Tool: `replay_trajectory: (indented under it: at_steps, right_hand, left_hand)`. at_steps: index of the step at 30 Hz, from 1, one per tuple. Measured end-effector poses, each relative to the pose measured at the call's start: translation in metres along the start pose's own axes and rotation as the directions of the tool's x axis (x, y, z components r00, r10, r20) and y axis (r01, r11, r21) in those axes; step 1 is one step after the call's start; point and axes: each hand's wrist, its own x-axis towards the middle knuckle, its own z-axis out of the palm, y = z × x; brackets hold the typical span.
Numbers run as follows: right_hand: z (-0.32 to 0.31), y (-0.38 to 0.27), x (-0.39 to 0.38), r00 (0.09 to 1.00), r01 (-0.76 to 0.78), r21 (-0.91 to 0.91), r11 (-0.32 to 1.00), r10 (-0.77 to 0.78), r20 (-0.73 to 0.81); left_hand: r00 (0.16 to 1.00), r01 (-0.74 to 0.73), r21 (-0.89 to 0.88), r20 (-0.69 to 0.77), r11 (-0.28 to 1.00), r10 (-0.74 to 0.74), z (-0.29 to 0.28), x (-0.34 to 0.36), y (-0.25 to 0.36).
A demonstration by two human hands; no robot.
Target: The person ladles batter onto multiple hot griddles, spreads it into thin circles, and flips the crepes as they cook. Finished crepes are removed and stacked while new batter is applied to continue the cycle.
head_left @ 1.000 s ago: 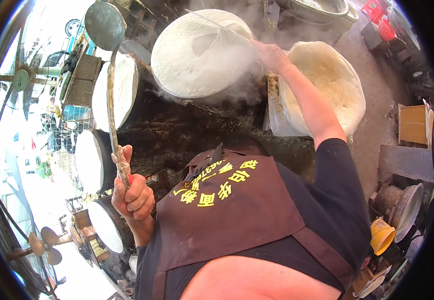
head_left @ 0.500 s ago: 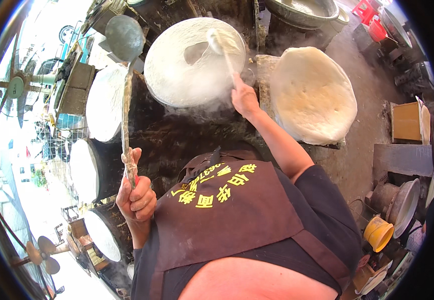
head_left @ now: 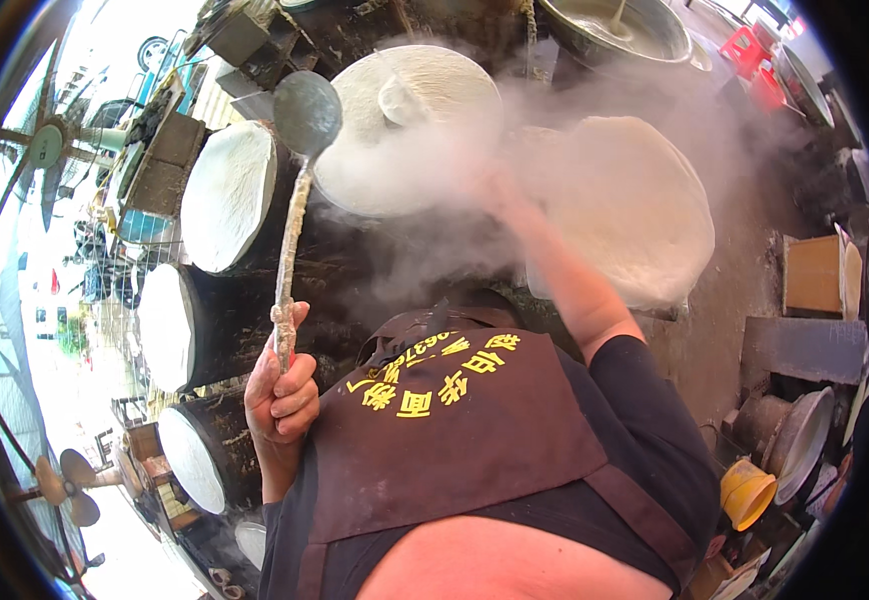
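My left hand (head_left: pixel 280 395) grips a long batter-crusted ladle (head_left: pixel 307 112) upright, its round metal bowl at the edge of the middle round pan. My right hand (head_left: pixel 490 185) reaches to that pan (head_left: pixel 345 150) and is blurred by thick steam; its fingers and whatever they hold are hidden. A pale tool head (head_left: pixel 400 100) shows on the white layer in the pan. To the right of my arm lies a large pale round of flatbread or dough (head_left: pixel 635 210), partly veiled in steam.
More white-topped drum griddles (head_left: pixel 223 190) line the left. A batter pot (head_left: pixel 615 25) stands at the back right, near red plastic items (head_left: pixel 745 50). Fans (head_left: pixel 65 485) are at the far left. A yellow bucket (head_left: pixel 748 495) and metal pots (head_left: pixel 800 440) sit low right.
Steam has thickened over my right hand and the flatbread. My right hand has moved leftward from a second ago and slightly down. The ladle's bowl has moved right and down toward the middle pan.
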Motion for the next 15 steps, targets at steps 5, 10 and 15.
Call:
replay_trajectory:
  at_steps: [5, 10, 15]
  right_hand:
    - [-0.076, -0.083, 0.042, 0.989, -0.135, -0.154, 0.979, 0.143, 0.043]
    - [-0.110, -0.121, 0.050, 0.869, -0.239, -0.378, 0.894, 0.371, 0.327]
    - [-0.146, -0.113, 0.009, 0.915, 0.055, -0.268, 0.962, 0.059, 0.400]
  left_hand:
    - [1.000, -0.008, -0.030, -0.001, 1.000, 0.008, -0.017, -0.008, -0.003]
    - [0.998, 0.042, 0.004, -0.050, 0.999, -0.042, -0.028, 0.014, 0.001]
    - [0.976, 0.116, 0.154, -0.199, 0.981, -0.084, -0.044, 0.052, 0.014]
